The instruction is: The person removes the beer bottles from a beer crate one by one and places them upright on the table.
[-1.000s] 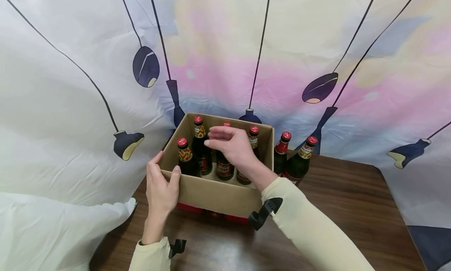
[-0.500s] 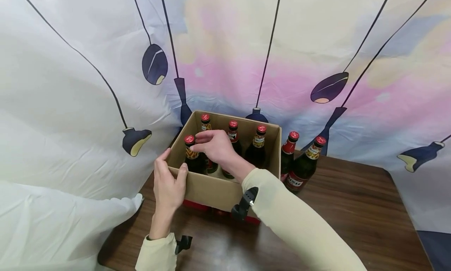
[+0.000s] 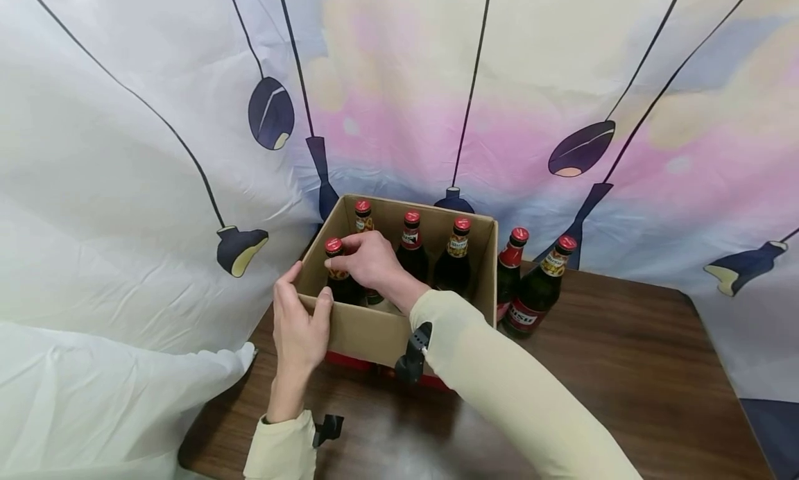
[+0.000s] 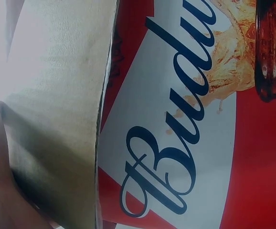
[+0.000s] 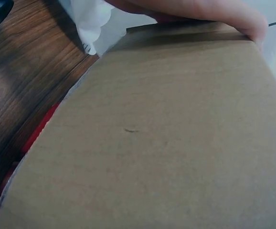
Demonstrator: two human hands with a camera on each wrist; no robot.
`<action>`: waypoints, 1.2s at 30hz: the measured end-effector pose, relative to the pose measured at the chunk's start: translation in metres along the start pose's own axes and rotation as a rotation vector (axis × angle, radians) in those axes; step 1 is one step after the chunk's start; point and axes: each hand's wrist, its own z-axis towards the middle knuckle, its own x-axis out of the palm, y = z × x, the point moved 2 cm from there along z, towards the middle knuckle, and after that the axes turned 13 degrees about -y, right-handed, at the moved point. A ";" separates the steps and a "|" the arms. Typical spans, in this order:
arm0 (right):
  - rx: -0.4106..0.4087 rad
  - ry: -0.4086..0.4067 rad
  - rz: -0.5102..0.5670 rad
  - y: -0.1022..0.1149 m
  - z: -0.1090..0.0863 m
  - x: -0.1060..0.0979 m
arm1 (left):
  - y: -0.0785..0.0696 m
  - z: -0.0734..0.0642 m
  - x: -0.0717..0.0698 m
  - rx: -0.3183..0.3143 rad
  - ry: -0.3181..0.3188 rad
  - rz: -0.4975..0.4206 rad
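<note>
A cardboard box (image 3: pixel 368 331) stands on the table with several red-capped beer bottles upright inside. My left hand (image 3: pixel 299 327) holds its near left corner, thumb over the near flap and fingers along the left side. Inside, my right hand (image 3: pixel 374 261) grips the neck of the front left beer bottle (image 3: pixel 338 275), thumb on the near side. That bottle's lower body is hidden by the flap. In the left wrist view, the flap (image 4: pixel 57 119) hangs beside the box's red and white printed wall (image 4: pixel 205 157). The flap (image 5: pixel 143 129) also fills most of the right wrist view.
Two more beer bottles, one red-necked (image 3: pixel 513 254) and one gold-necked (image 3: pixel 533 296), stand just right of the box. Brown wooden table (image 3: pixel 630 341) extends to the right. A patterned curtain (image 3: pixel 399 119) hangs behind, and white cloth (image 3: pixel 112 397) lies at the left.
My right hand has moved left and down from above the middle bottles to the front left bottle's neck. My left hand keeps its hold on the box corner.
</note>
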 end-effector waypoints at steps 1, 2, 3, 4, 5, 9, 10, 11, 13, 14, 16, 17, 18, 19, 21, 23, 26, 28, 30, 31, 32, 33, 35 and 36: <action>-0.001 -0.003 -0.006 0.000 0.001 0.000 | 0.000 0.000 0.000 0.000 -0.001 -0.005; -0.004 -0.006 -0.010 0.000 0.001 0.001 | 0.000 0.000 0.001 0.002 -0.004 -0.008; -0.009 -0.007 -0.013 0.000 0.002 0.001 | 0.000 0.001 0.001 0.004 -0.005 -0.012; -0.009 -0.011 -0.011 0.000 0.002 0.000 | 0.000 0.001 0.001 0.006 -0.005 -0.014; -0.011 -0.017 -0.005 0.001 0.003 0.000 | 0.000 0.002 0.001 0.008 -0.006 -0.018; -0.024 -0.059 0.053 0.004 0.004 -0.005 | -0.001 0.005 0.003 0.016 -0.010 -0.033; -0.026 -0.073 0.080 0.005 0.005 -0.007 | -0.002 0.005 0.003 0.017 -0.010 -0.035; -0.028 -0.088 0.109 0.006 0.005 -0.010 | -0.002 0.006 0.004 0.017 -0.009 -0.036; -0.022 -0.120 0.171 0.006 0.004 -0.015 | -0.002 0.005 0.004 0.014 -0.004 -0.033; -0.016 -0.133 0.204 0.006 0.003 -0.018 | -0.002 0.005 0.005 0.012 -0.001 -0.031; -0.003 -0.153 0.266 0.004 0.002 -0.023 | -0.001 0.003 0.005 0.008 0.002 -0.027; 0.000 -0.162 0.291 0.003 0.001 -0.026 | -0.001 0.003 0.006 0.006 0.002 -0.027; 0.002 -0.168 0.312 0.002 0.000 -0.030 | -0.001 0.002 0.006 0.006 0.000 -0.029; 0.001 -0.171 0.332 0.002 -0.001 -0.033 | -0.001 0.002 0.006 0.005 -0.002 -0.028; -0.015 -0.178 0.362 0.000 -0.004 -0.042 | -0.001 0.001 0.006 0.006 -0.006 -0.030; -0.036 -0.187 0.387 0.000 -0.006 -0.052 | -0.001 0.000 0.005 0.005 -0.006 -0.029; -0.081 -0.186 0.411 -0.001 -0.011 -0.068 | 0.000 -0.001 0.004 -0.002 -0.014 -0.019; -0.104 -0.190 0.409 -0.002 -0.014 -0.080 | 0.001 -0.001 0.003 -0.008 -0.019 -0.012; -0.124 -0.199 0.406 -0.003 -0.017 -0.092 | 0.001 -0.001 0.003 -0.011 -0.021 -0.007; -0.132 -0.210 0.406 -0.003 -0.018 -0.098 | 0.001 -0.001 0.003 -0.009 -0.020 -0.007; -0.132 -0.220 0.402 -0.004 -0.020 -0.103 | 0.001 -0.001 0.003 -0.009 -0.018 -0.006; -0.124 -0.231 0.399 -0.005 -0.022 -0.109 | 0.001 -0.001 0.002 -0.007 -0.016 -0.006; -0.109 -0.251 0.399 -0.008 -0.025 -0.120 | 0.001 -0.001 0.001 -0.006 -0.014 -0.006; -0.100 -0.257 0.399 -0.009 -0.027 -0.125 | 0.002 -0.001 0.001 -0.005 -0.014 -0.006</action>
